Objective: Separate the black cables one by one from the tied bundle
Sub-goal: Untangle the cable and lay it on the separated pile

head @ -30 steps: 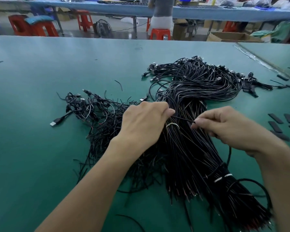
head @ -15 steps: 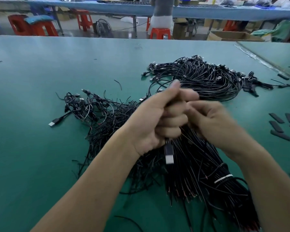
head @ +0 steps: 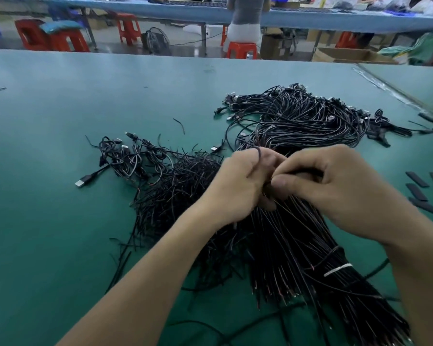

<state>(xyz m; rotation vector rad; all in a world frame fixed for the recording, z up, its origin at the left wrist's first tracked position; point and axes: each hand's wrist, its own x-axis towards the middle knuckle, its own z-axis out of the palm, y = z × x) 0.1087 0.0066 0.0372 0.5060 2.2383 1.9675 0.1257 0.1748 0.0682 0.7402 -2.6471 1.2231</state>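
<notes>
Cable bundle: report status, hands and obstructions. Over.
Left hand grips a black cable looped over its fingers. Right hand pinches the cable close beside. Tied bundle lies beneath, white tie on. Separated pile lies left; nothing blocking.

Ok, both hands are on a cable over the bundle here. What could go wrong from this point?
1. The cable pinched by the left hand and right hand seems to run into the dense bundle; pulling may drag neighbours along.
2. The white tie binds the bundle near its end, so a hard pull could lift the whole lot.
3. The loose pile lies against the bundle; freed cables may re-tangle.
</notes>
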